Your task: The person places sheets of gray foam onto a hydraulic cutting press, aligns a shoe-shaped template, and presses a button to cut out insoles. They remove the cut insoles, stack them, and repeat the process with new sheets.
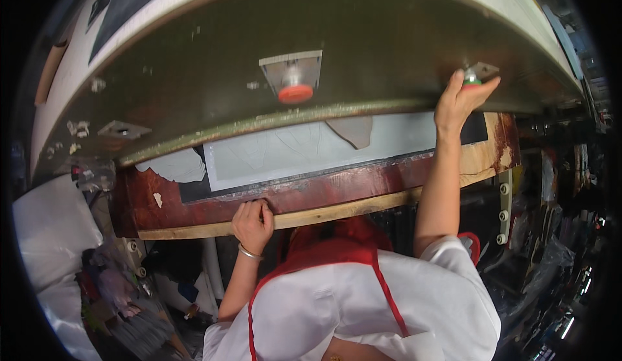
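Note:
My right hand (461, 105) is raised to a green push button (472, 82) on the front of a large dark green machine beam (376, 43). Its thumb and fingers are spread to either side of the button, and the palm hides part of it. Lower down, my left hand (254, 221) rests with curled fingers at the wooden front edge (324, 216) of a worn red-brown worktable (304, 192). Under the beam lies a pale sheet (278, 147) with faint outlines, on a black mat (249, 187). A grey-brown flat piece (353, 131) lies on the sheet, partly hidden by the beam.
A red push button (295, 93) juts from a metal plate mid-beam. An irregular white piece (175, 165) lies at the table's left. Clear plastic bags (55, 231) are at the far left, and a white strip with round knobs (504, 209) is below the table's right end.

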Demonstrator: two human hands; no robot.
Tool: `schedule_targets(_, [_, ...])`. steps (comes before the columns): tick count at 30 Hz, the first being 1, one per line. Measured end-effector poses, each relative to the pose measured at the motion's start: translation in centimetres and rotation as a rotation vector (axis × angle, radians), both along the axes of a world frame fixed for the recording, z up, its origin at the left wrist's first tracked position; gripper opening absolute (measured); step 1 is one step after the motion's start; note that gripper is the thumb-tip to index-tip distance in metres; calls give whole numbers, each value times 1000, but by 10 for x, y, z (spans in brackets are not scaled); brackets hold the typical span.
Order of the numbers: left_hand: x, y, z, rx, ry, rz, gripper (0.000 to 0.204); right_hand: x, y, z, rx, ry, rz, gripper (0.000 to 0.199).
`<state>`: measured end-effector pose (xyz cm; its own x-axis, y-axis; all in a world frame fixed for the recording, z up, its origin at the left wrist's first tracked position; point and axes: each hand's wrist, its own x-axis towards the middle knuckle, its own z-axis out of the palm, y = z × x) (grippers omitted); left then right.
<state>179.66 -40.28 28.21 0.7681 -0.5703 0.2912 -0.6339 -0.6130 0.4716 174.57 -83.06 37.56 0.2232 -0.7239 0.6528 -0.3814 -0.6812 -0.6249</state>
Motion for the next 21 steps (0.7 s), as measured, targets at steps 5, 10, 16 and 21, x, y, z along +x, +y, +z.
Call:
schedule_targets(5, [48, -23, 2, 19, -72, -8, 4, 3, 0, -31, 18, -43, 6, 98])
schedule_targets(10, [51, -25, 5, 15, 4, 22, 7, -25, 22, -29, 98, 116, 123, 91])
schedule_targets(16, [45, -20, -4, -49, 31, 109, 7, -96, 132, -87, 92, 255, 543, 8])
schedule_targets(21, [22, -14, -11, -104, 22, 110, 10, -137, 136, -102, 318, 301, 588, 2])
